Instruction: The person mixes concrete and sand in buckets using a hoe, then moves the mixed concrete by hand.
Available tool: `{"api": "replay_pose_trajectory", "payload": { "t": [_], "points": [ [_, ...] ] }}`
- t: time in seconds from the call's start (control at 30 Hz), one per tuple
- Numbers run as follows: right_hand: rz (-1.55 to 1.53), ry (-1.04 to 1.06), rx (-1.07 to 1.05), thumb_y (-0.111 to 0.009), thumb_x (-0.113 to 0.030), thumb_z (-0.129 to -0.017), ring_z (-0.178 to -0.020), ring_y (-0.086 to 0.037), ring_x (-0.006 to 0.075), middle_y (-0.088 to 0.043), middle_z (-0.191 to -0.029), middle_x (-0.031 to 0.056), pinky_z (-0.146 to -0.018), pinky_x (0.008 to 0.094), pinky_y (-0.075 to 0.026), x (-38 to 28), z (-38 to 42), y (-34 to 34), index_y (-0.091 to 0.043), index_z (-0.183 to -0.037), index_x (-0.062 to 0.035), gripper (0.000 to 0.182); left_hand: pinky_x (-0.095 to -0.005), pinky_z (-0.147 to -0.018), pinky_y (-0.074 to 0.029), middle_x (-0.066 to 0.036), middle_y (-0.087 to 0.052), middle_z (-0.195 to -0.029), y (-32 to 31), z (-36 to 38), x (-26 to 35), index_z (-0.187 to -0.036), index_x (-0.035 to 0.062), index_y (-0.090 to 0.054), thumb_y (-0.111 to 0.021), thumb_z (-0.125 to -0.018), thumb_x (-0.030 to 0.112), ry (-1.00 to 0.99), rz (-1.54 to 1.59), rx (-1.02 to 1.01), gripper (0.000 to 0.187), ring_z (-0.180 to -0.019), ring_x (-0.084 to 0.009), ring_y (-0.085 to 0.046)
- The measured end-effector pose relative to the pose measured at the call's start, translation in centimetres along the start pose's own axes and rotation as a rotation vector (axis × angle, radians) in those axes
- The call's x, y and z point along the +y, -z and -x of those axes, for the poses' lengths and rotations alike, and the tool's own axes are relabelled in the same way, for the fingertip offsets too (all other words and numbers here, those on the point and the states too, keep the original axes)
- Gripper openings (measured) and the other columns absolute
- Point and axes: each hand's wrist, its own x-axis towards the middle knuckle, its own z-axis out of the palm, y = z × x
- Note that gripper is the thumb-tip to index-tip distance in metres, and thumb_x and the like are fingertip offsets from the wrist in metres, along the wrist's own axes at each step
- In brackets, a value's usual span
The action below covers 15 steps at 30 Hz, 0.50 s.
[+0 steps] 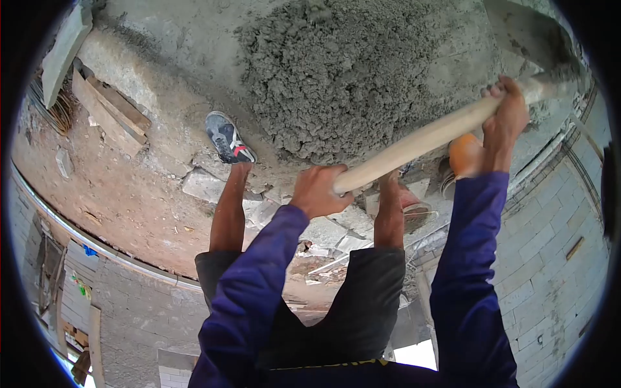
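Note:
My left hand (318, 189) grips the near end of a long wooden handle (424, 137). My right hand (508, 110) holds the same handle farther along, near the tool's head (556, 81) at the upper right, which is grey with cement. A large heap of wet grey mortar (336, 71) lies on the ground ahead of me, just left of the tool's head. Both arms wear dark blue sleeves. My legs in dark shorts stand below the handle, with one foot in a dark sneaker (228, 138) at the heap's edge.
Broken concrete slabs (206, 186) lie around my feet. Wooden boards (110, 113) and a plank lie at the upper left on reddish dirt. An orange object (463, 155) sits by my right leg. A grey block wall (550, 258) runs along the right.

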Motion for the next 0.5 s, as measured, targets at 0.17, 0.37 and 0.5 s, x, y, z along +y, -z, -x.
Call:
{"api": "replay_pose_trajectory", "payload": {
  "t": [0.17,0.37,0.5],
  "points": [
    [0.433,-0.454,-0.139,-0.063,-0.003,-0.077,-0.052,-0.06,0.0195,-0.061,-0.069,0.0126,-0.045,0.0336,-0.049,18.9,2.4,-3.0,-0.058,-0.092,0.0108,0.021,-0.0436,-0.07,-0.054,-0.017,-0.069,-0.077,-6.2,9.2,-0.4,-0.097,0.0026,-0.066,-0.078,-0.069,0.036,0.429,0.082,0.008,0.045,-0.073,-0.0366,-0.068],
    [0.306,-0.993,-0.361,-0.062,-0.002,-0.079,-0.047,-0.055,0.0207,-0.055,-0.061,0.0098,-0.043,0.0366,-0.048,28.1,12.9,0.5,-0.058,-0.074,0.0034,0.009,-0.0456,-0.066,-0.056,-0.024,-0.067,-0.074,-3.7,15.7,9.4,-0.097,-0.0048,-0.059,-0.081,-0.073,0.039,0.73,-0.2,-0.07,0.054,-0.071,-0.0395,-0.07],
    [0.203,-1.07,-0.408,-0.061,-0.001,-0.08,-0.047,-0.051,0.0189,-0.052,-0.062,0.0072,-0.043,0.0343,-0.047,26.2,9.5,0.8,-0.056,-0.08,0.0029,0.007,-0.0463,-0.059,-0.057,-0.023,-0.066,-0.068,-2.6,15.1,14.6,-0.097,-0.0046,-0.055,-0.079,-0.076,0.038,0.652,-0.127,-0.08,0.053,-0.065,-0.0408,-0.069]
  ]
}}
